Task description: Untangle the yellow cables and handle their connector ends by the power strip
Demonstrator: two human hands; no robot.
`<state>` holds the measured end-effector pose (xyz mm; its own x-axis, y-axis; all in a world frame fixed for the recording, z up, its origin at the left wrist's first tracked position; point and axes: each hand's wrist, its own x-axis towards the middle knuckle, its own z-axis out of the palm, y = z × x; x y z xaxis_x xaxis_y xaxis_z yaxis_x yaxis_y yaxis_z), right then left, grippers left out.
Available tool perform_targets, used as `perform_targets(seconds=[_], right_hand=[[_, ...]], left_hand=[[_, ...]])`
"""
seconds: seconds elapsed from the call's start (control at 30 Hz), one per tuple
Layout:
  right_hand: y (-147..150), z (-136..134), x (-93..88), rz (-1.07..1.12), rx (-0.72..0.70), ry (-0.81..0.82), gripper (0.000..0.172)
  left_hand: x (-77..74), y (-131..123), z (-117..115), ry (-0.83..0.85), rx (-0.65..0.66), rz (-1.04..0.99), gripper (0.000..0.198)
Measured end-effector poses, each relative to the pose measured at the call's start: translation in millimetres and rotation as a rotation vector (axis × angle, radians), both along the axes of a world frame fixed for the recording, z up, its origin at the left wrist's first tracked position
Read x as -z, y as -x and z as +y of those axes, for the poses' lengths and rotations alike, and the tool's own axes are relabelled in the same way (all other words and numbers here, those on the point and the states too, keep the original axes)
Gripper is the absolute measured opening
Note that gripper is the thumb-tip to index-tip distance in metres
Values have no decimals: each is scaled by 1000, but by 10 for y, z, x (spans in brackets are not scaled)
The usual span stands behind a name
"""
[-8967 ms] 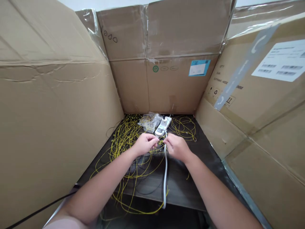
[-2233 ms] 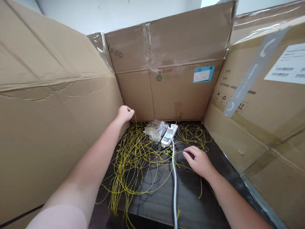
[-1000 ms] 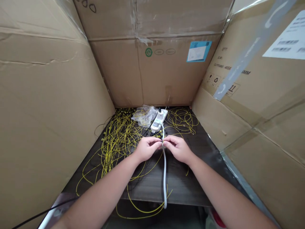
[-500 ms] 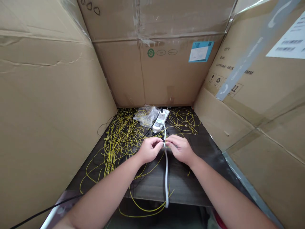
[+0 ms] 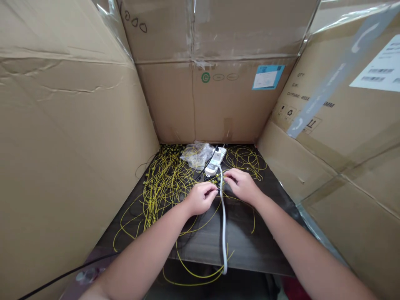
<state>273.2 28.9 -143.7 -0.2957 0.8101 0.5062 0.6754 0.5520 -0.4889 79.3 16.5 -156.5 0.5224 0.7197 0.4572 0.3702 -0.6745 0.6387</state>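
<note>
A tangle of thin yellow cables (image 5: 165, 183) covers the left and middle of a dark table (image 5: 237, 233). My left hand (image 5: 201, 198) is curled in a pinch on a yellow cable end just left of the white cord. My right hand (image 5: 242, 185) rests on the table to the right of that cord, fingers bent toward small yellow pieces (image 5: 215, 180); what it holds, if anything, is hidden. A white power strip (image 5: 215, 161) lies beyond both hands, its white cord (image 5: 223, 225) running toward me over the table's front edge.
Tall cardboard walls (image 5: 68, 137) close in the table on the left, back and right. A crumpled clear plastic bag (image 5: 196, 153) lies next to the power strip. A separate coil of yellow cable (image 5: 246, 160) sits at the back right. A black cable (image 5: 62, 275) runs at lower left.
My hands were pinched together at the white cord; they have now drawn apart, the right hand shifting right and farther back. The view has tilted up slightly.
</note>
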Motion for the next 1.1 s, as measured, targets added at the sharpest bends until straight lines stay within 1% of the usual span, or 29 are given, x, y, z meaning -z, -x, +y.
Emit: perform_targets(seconds=[0.13,0.3,0.5,0.7,0.87,1.0,1.1], right_hand=[[96,187,-100,-145,28,70,17],[268,418,-111,-457,138,273,21],[377,572,-113,-589,179,370,18],[425,576,-183,-699,187,458,18],[495,565,-219,-735,199,484,17],[472,540,-306,-715,211,452,17],[341,422,-407,-650,216,386,22]], left_hand=[[18,-4,-3,-19,25,29,16],[22,2,-3,-45,75,40,17],[49,2,12,-88,62,29,18],[56,8,38,-114,51,41,19],[53,15,49,-118,52,41,19],[63,23,55,-104,35,31,18],[69,26,58,-71,-5,-2,18]])
